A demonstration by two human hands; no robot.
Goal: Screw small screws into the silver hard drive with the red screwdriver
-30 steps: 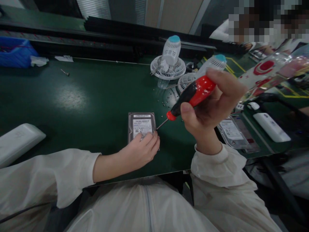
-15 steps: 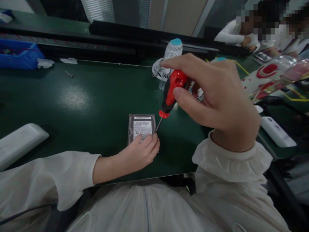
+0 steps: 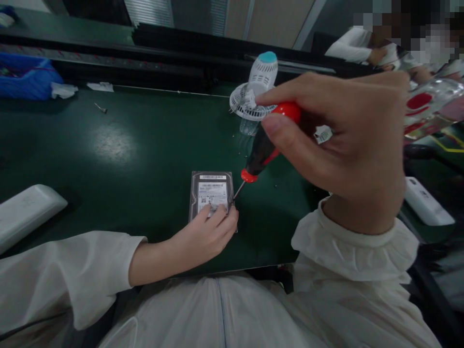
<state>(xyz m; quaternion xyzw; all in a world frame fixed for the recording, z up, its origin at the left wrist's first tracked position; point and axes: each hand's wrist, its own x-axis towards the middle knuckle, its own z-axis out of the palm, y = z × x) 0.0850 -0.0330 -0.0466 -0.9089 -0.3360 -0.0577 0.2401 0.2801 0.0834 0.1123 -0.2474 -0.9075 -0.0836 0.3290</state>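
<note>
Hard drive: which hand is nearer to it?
Left. The left hand rests on the hard drive; the right hand, gripping the screwdriver, is off to its right.

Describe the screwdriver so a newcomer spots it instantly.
On the green table, find the hard drive partly under the left hand. The right hand holds the screwdriver slanting down to the drive's right edge. Its red-and-black handle sets it apart from the white fan beyond.

The person's left hand [image 3: 203,237] lies low, palm down, fingers [image 3: 219,220] bent — the right hand [image 3: 357,140] is raised, thumb [image 3: 295,144] and forefinger [image 3: 297,87] curved in a grip.
</note>
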